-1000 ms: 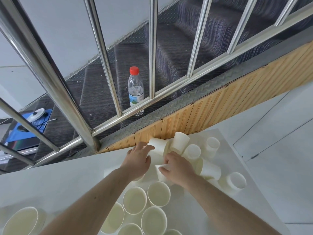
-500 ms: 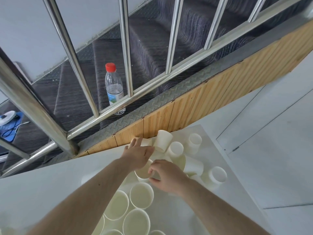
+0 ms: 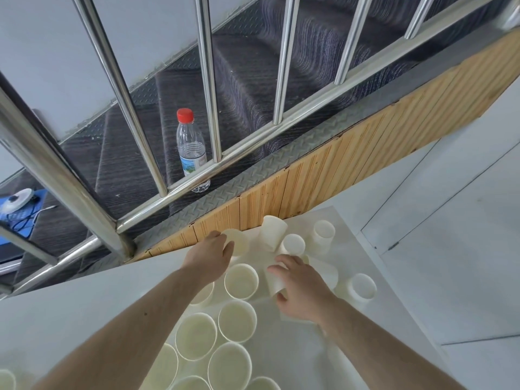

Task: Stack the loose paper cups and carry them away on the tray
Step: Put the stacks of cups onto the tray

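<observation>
Many white paper cups lie and stand on a white table (image 3: pixel 298 358). My left hand (image 3: pixel 209 254) reaches to the far edge, its fingers and thumb round the near end of a cup lying on its side (image 3: pixel 239 240). To the right, my right hand (image 3: pixel 302 289) grips a tilted cup (image 3: pixel 273 283) between thumb and fingers. Between the hands an upright cup (image 3: pixel 241 280) stands free. More upright cups (image 3: pixel 237 320) cluster nearer to me. Loose cups (image 3: pixel 323 237) sit at the back right, one of them tipped (image 3: pixel 273 233). I cannot make out a tray.
A steel stair railing (image 3: pixel 208 80) and a wooden panel (image 3: pixel 337 164) border the table's far edge. A water bottle with a red cap (image 3: pixel 191 147) stands on the stairs behind the bars. Grey floor tiles (image 3: pixel 450 220) lie beyond the table's right edge.
Both hands have left the upright cup they were at together. The left hand has moved back to the lying cup. The right hand now holds a tilted cup.
</observation>
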The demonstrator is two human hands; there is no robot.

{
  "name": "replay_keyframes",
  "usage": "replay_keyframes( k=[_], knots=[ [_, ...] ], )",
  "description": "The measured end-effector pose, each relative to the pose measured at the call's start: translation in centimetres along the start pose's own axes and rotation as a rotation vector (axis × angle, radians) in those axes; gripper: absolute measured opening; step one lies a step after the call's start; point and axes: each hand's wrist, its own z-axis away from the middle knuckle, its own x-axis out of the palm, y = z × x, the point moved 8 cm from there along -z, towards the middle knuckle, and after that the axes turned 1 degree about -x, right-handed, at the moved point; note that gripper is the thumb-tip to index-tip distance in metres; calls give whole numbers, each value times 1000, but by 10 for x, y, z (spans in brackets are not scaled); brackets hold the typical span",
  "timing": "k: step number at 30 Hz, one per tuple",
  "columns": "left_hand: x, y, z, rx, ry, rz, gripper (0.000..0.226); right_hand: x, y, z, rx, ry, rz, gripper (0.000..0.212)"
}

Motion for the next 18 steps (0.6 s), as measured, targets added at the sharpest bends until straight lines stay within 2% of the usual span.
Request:
replay_keyframes(
  k=[2, 4, 10, 15, 18],
  knots=[
    [9, -9, 2, -12, -42, 14, 39, 8, 2, 4, 34, -77, 0, 52],
    [13, -16, 5, -30, -64, 43, 39, 11, 3, 5, 52, -81, -15, 47],
    [6, -12, 12, -28, -52, 94, 36, 9, 8, -1, 58, 2, -27, 38],
    [-14, 5, 11, 30, 77, -8, 36, -11, 16, -2, 140, 159, -66, 29],
    [-17, 22, 7, 95, 82, 27, 33, -12, 13, -3, 153, 127, -130, 18]
  ],
)
